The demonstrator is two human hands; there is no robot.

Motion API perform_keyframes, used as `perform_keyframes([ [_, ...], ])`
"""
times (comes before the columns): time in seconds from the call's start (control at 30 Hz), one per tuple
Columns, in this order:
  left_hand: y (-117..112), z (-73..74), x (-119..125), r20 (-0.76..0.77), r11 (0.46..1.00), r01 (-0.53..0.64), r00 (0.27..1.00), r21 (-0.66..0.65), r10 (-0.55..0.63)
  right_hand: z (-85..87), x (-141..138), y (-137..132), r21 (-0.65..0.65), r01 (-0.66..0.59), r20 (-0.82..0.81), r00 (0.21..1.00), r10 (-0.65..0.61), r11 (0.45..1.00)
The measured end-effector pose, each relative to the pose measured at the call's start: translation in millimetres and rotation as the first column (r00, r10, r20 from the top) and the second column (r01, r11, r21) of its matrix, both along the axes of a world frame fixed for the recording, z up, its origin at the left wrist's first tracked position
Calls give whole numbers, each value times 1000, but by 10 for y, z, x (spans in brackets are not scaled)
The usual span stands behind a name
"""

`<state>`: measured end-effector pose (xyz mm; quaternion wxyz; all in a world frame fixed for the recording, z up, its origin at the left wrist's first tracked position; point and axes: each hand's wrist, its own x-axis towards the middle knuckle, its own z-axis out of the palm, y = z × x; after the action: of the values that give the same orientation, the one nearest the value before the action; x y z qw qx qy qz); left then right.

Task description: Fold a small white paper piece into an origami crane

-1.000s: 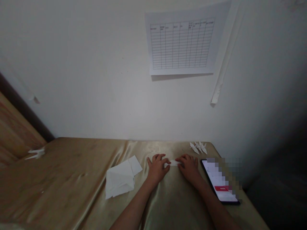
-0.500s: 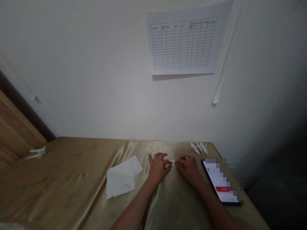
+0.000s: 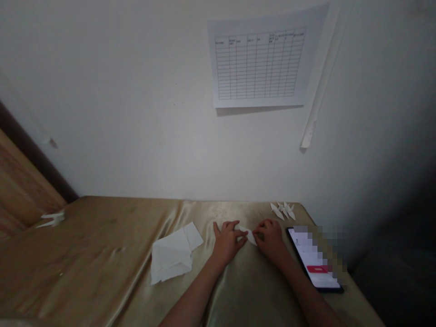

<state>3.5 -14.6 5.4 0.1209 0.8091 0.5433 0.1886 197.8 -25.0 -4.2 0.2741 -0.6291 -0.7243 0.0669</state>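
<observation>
A small folded piece of white paper (image 3: pixel 251 237) is held low over the cloth between my two hands. My left hand (image 3: pixel 227 240) pinches its left side with thumb and index finger, the other fingers lifted away. On the right side, my right hand (image 3: pixel 270 236) grips the paper's edge between thumb and fingertips. The paper looks narrow and slanted, partly covered by the fingers. To the left of my left hand lies a loose stack of white paper sheets (image 3: pixel 172 256).
Several folded paper cranes (image 3: pixel 283 211) sit at the far right corner of the cloth-covered table (image 3: pixel 102 254). A phone (image 3: pixel 315 263) with a lit screen lies right of my right hand. Another folded white paper (image 3: pixel 52 219) is at the far left. A printed chart (image 3: pixel 259 63) hangs on the wall.
The folded paper has turned between my fingers and now shows more of its length, slanting down to the right. Both hands have shifted slightly to the right.
</observation>
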Motion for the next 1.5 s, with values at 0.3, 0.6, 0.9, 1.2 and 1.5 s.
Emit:
perform_keyframes([
  [0.3, -26, 20, 16, -43, 998, -36, 998, -44, 34, -72, 21, 42, -69, -75, -71, 995, 70, 995],
  [0.6, 39, 44, -91, 10, 999, -29, 1000, -25, 30, -74, 34, 52, -19, -27, -86, 996, 25, 999],
  [0.9, 56, 94, -93, 110, 999, 9, 994, -39, -5, -73, -39, 28, -2, -84, -9, 996, 84, 996],
  [1.2, 59, 112, -77, 91, 999, 17, 996, -34, -14, -94, -5, 25, 51, -109, -12, 994, 110, 993],
  [1.5, 37, 119, -54, 98, 1000, 19, 995, -15, -18, -104, -3, 51, 110, -127, -3, 992, 128, 986],
])
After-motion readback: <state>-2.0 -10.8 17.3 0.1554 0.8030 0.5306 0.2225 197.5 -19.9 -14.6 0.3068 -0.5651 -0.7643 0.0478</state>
